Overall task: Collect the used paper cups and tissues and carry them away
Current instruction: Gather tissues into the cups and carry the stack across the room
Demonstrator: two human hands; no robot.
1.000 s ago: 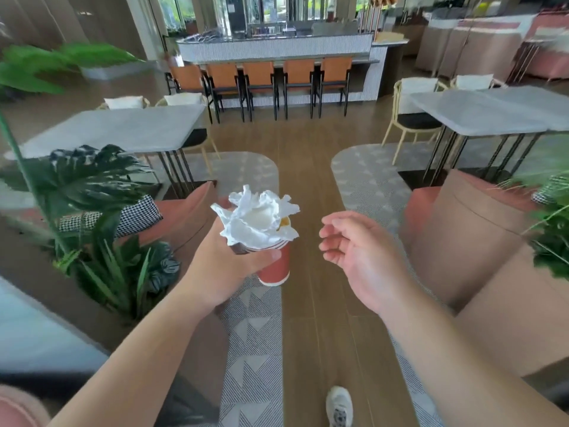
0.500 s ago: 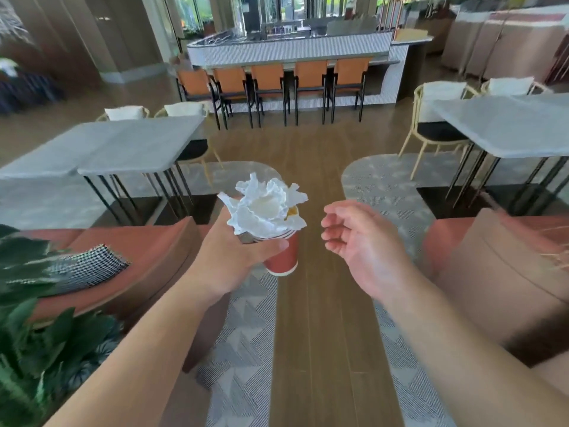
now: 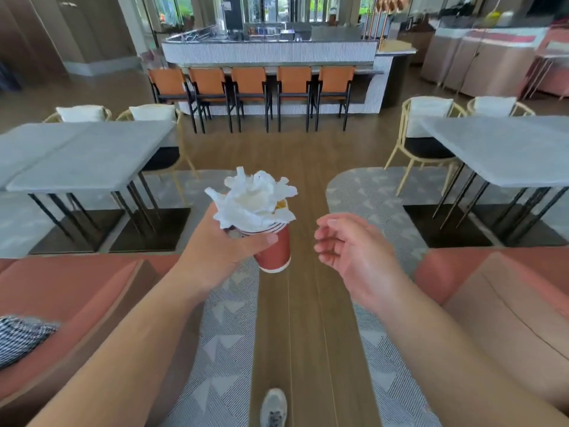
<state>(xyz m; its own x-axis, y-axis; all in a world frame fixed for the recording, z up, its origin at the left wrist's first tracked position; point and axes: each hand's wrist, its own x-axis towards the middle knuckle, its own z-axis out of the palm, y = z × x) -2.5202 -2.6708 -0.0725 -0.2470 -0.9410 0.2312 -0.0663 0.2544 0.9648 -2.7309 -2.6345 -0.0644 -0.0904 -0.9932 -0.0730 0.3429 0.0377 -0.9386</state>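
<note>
My left hand [image 3: 221, 251] grips a stack of red paper cups [image 3: 275, 252] near the rim, held out in front of me at chest height. Crumpled white tissues [image 3: 254, 200] are stuffed into the top cup and spill over its edge. My right hand [image 3: 354, 254] hovers just to the right of the cups, fingers loosely curled and apart, holding nothing. The number of cups in the stack is hidden by my fingers and the tissues.
A wooden aisle [image 3: 303, 318] runs ahead between two pink sofas [image 3: 70, 288] [image 3: 492, 291]. Grey marble tables [image 3: 83, 158] [image 3: 505, 146] stand left and right. A bar counter [image 3: 271, 55] with orange stools [image 3: 294, 83] closes the far end. My shoe [image 3: 273, 406] shows below.
I have walked forward along the aisle: the plants have dropped out of view and the sofas, tables and bar are closer. The left hand's grip is unchanged; the right hand stays beside it.
</note>
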